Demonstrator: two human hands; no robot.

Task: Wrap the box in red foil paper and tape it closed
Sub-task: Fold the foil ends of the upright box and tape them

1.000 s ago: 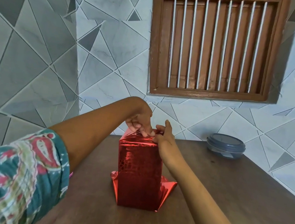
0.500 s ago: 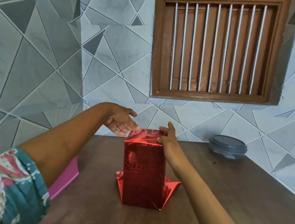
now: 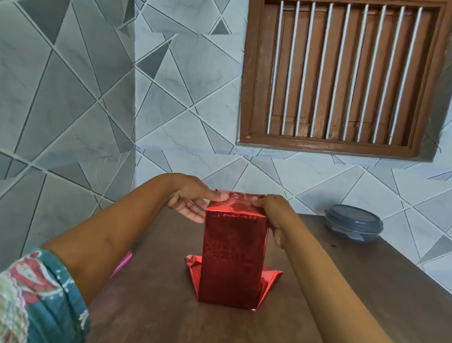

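Box [image 3: 233, 256] top gripped between left hand [image 3: 192, 200] and right hand [image 3: 274, 215].

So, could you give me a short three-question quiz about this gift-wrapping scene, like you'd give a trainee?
1. True or false: the red foil-wrapped box stands upright on the table.
2. Where is the lidded container? A) on top of the box; B) on the table at the far right, apart from the box; C) in a hand.
3. Fill in: the left hand and right hand hold the box at its ____ end.
Key: 1 true; 2 B; 3 top.
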